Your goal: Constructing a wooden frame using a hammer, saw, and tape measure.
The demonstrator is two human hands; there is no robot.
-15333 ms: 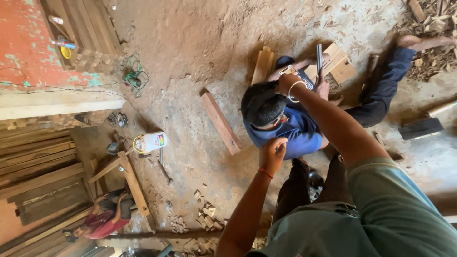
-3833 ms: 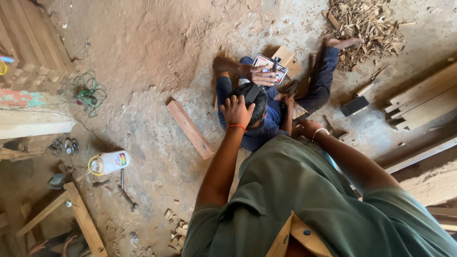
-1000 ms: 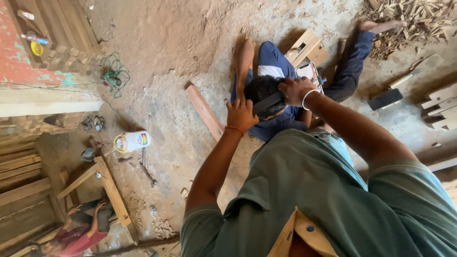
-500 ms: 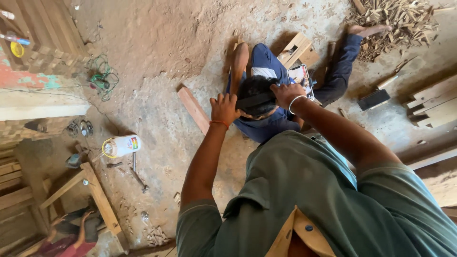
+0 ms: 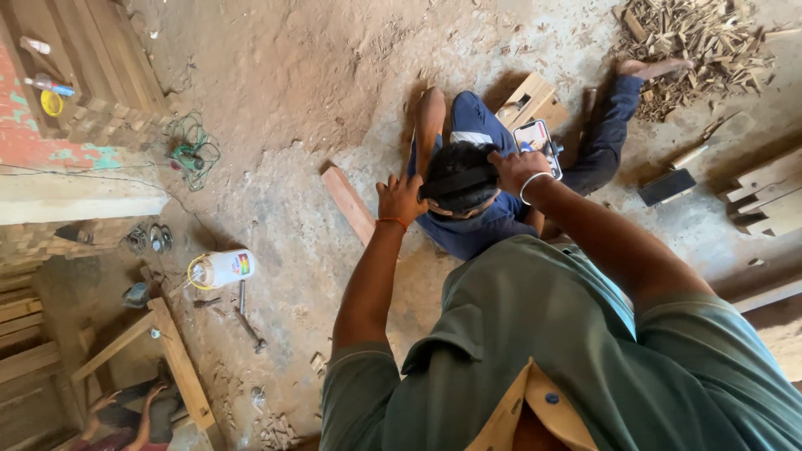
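Note:
A person in blue [image 5: 480, 225] sits on the dirt floor below me, with a black head strap [image 5: 458, 180] around the hair. My left hand [image 5: 401, 199] grips the strap's left side at the head. On the right side of the strap rests my right hand [image 5: 518, 171], a bangle on its wrist, fingers closed over it. The seated person holds up a phone [image 5: 535, 138] just beyond my right hand. My green shirt fills the lower right.
A wooden plank [image 5: 351, 205] lies left of the seated person. A white jug [image 5: 221, 269] and a hammer [image 5: 248, 317] lie at left. Wood scraps [image 5: 702, 42] are piled at top right, with timber blocks [image 5: 769, 200] on the right. Another person [image 5: 125, 418] is at bottom left.
Both my hands have come onto the seated person's head and stay on the strap. In the last half second they have barely moved; the view has shifted slightly.

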